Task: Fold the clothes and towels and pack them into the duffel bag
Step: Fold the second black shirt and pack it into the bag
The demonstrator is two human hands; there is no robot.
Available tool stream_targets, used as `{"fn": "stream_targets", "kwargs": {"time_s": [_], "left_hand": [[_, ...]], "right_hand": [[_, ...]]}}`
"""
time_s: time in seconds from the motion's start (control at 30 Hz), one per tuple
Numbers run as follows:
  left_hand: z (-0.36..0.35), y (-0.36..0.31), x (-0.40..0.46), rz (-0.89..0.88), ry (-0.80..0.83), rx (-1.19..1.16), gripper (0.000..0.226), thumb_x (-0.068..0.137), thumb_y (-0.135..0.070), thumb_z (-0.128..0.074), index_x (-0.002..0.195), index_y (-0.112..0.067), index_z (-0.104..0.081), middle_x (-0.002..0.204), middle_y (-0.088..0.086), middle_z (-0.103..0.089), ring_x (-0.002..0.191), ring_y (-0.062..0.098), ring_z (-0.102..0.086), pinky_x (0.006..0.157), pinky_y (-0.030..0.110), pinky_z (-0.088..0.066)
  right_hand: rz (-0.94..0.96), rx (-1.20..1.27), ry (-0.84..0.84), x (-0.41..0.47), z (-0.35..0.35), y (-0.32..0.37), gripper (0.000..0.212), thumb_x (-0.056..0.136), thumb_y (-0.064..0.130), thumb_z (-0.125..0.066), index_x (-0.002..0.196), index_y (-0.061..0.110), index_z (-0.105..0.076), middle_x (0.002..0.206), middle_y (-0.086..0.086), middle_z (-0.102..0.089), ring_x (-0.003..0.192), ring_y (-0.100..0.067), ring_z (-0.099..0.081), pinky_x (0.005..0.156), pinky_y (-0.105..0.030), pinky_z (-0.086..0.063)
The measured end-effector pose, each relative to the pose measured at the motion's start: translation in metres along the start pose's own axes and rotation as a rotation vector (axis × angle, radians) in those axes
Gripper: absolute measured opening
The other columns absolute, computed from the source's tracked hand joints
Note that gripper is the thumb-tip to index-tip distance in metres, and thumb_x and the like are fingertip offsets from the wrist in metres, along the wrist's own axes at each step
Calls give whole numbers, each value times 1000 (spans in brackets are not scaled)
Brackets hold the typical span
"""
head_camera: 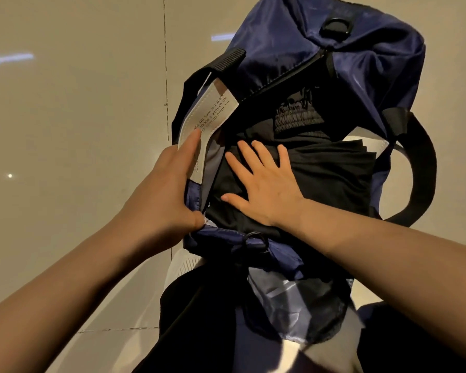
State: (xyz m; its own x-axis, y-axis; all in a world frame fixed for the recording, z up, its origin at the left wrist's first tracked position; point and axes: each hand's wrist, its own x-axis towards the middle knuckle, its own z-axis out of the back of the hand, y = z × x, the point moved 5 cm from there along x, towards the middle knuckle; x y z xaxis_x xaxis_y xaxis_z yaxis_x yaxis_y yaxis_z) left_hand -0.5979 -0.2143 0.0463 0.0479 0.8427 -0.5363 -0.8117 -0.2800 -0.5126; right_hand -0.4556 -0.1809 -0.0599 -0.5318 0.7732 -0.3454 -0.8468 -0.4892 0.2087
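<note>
Pressing flat with fingers spread, the right hand (264, 181) tamps the black folded garment (320, 168) inside the navy duffel bag (361, 63) while the left hand (170, 184) grips its rim; pushing evenly into the corners should free room.

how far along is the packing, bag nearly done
Black folded clothing already lies inside the open navy duffel bag. In hand: the right hand presses flat on it, fingers spread, while the left hand holds the bag's near edge open by the white label. Left: the zip is undone; more dark fabric lies nearer the camera, possibly unpacked.
</note>
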Motion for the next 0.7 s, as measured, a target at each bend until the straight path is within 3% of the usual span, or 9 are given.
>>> {"fn": "stream_targets", "kwargs": {"time_s": [0.1, 0.2, 0.37, 0.53, 0.63, 0.7], "left_hand": [[-1, -3, 0, 8, 14, 0, 115, 68, 0, -72, 153, -35, -2, 118, -14, -24, 78, 3, -45, 63, 5, -39], [4, -9, 0, 11, 10, 25, 116, 67, 1, -73, 153, -33, -2, 115, -10, -26, 77, -19, -45, 60, 5, -40], [22, -10, 1, 42, 13, 71, 118, 68, -2, -75, 153, -36, -1, 120, -11, -28, 87, 9, -43, 67, 25, -41], [18, -10, -5, -1, 52, 178, 119, 69, -6, -74, 151, -38, 6, 111, -16, -20, 73, 3, -46, 57, 15, -39], [10, -3, -15, 8, 64, 196, 118, 72, -7, -70, 148, -44, 13, 124, -17, -19, 75, 10, -46, 57, 16, -41], [2, 3, -19, 31, 72, 170, 118, 73, -10, -71, 148, -44, 14, 129, -23, -15, 75, 6, -42, 60, 14, -42]], "right_hand": [[-90, 52, 80, -1, -8, 8, 96, 78, 86, -14, 153, 29, 4, 162, -4, 8, 147, -29, 13, 110, -66, 9], [-97, -38, 167, 5, -12, 13, 112, 70, 93, -21, 151, 26, 16, 160, -8, 16, 145, -35, 19, 106, -73, 6], [-57, -71, 221, 0, -12, 8, 126, 60, 96, -33, 149, 25, 21, 158, -9, 20, 144, -35, 20, 105, -74, 4], [-115, -89, 198, 9, -10, 15, 125, 62, 97, -30, 150, 23, 21, 159, -11, 18, 144, -39, 18, 102, -77, 2], [-87, -51, 168, 4, -12, 16, 118, 66, 94, -29, 151, 25, 15, 159, -9, 19, 144, -38, 18, 103, -76, 4], [1, -10, 111, -4, -13, 18, 115, 69, 91, -31, 152, 23, 12, 160, -5, 17, 145, -34, 17, 105, -73, 8]]}}
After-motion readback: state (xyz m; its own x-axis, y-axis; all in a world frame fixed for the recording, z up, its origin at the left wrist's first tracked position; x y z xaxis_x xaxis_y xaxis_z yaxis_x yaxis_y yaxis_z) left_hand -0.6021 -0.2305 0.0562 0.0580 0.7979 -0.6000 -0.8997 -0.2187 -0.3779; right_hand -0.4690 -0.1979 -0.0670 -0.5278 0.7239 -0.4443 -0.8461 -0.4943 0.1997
